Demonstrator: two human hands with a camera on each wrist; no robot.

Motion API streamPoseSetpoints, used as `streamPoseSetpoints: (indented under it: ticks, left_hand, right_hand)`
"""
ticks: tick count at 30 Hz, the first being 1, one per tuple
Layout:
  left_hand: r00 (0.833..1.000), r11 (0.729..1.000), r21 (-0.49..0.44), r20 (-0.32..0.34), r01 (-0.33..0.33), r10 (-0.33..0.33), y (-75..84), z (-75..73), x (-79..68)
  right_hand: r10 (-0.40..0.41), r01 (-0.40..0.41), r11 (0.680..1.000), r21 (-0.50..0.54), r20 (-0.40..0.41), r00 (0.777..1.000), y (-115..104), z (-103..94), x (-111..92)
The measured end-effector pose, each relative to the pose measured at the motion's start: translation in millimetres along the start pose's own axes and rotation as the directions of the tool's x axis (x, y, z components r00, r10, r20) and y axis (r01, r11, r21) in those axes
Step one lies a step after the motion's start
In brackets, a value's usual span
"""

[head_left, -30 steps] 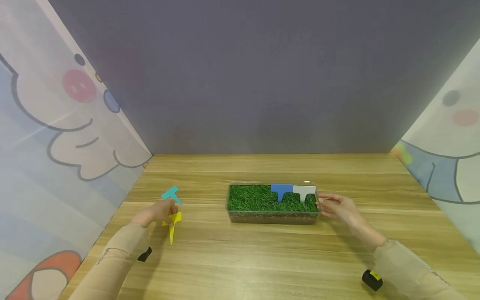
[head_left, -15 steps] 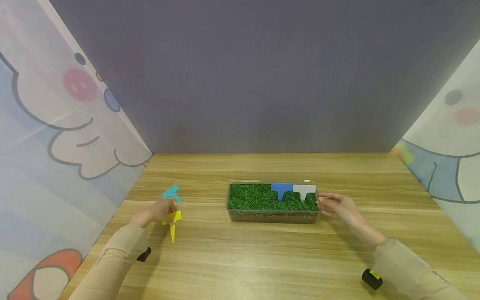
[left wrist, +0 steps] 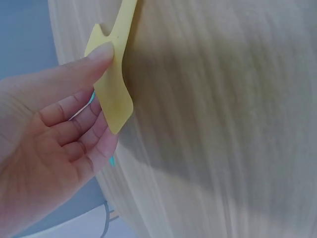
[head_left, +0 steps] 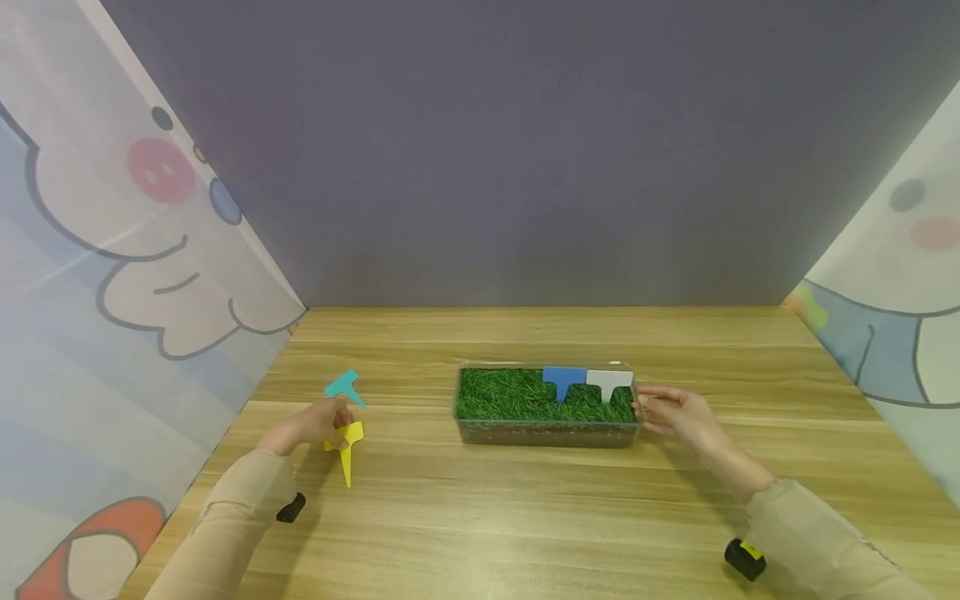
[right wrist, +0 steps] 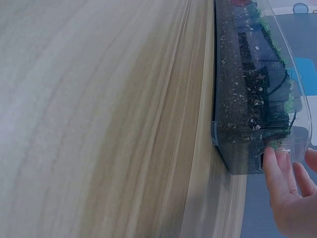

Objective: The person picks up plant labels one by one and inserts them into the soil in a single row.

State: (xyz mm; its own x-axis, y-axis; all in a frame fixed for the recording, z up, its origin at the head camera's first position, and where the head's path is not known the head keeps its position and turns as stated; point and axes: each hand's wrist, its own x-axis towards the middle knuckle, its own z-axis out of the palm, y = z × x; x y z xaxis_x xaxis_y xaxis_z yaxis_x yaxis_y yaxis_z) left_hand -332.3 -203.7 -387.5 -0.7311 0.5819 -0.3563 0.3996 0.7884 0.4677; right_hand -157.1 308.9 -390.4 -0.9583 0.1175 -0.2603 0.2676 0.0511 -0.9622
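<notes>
My left hand (head_left: 315,423) pinches a yellow T-shaped plant label (left wrist: 116,94) between thumb and fingers, its pointed stem towards the table's near side in the head view. Just beyond that hand lies a turquoise plant label (head_left: 345,386), mostly hidden behind the fingers in the left wrist view. Fingertips of my right hand (head_left: 678,414) touch the right end of a clear planter box (head_left: 547,435), with the fingers fairly straight. Green artificial grass (head_left: 498,396) tops the dark soil (right wrist: 242,94) inside it. A blue label (head_left: 564,377) and a white label (head_left: 609,379) stand upright in its right half.
The planter stands on a wood-grain table (head_left: 480,508). A dark grey wall (head_left: 480,167) rises behind the table, and printed cartoon panels (head_left: 135,250) flank it. A black wrist device (head_left: 745,559) sits under the right sleeve.
The stem tip of the yellow plant label has swung slightly to the right. Both hands stay almost where they were, and the planter has not moved.
</notes>
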Motion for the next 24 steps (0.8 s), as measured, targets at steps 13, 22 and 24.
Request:
streamPoseSetpoints:
  ticks: [13, 22, 24]
  left_hand:
    - [0.991, 0.981, -0.142, -0.055, -0.129, 0.123, 4.0, -18.2, -8.0]
    - [0.989, 0.975, -0.172, -0.062, -0.141, 0.132, 16.0, -25.7, -12.7]
    - [0.99, 0.972, -0.193, -0.055, -0.136, 0.128, 19.4, -27.6, -13.2]
  right_hand:
    - [0.006, -0.006, 1.0, 0.007, 0.0, 1.0, -0.2, -0.1, -0.6]
    - [0.01, -0.01, 1.0, 0.018, 0.002, 1.0, -0.2, 0.1, -0.6]
    - [0.015, -0.015, 1.0, 0.024, 0.002, 1.0, -0.5, 0.1, -0.5]
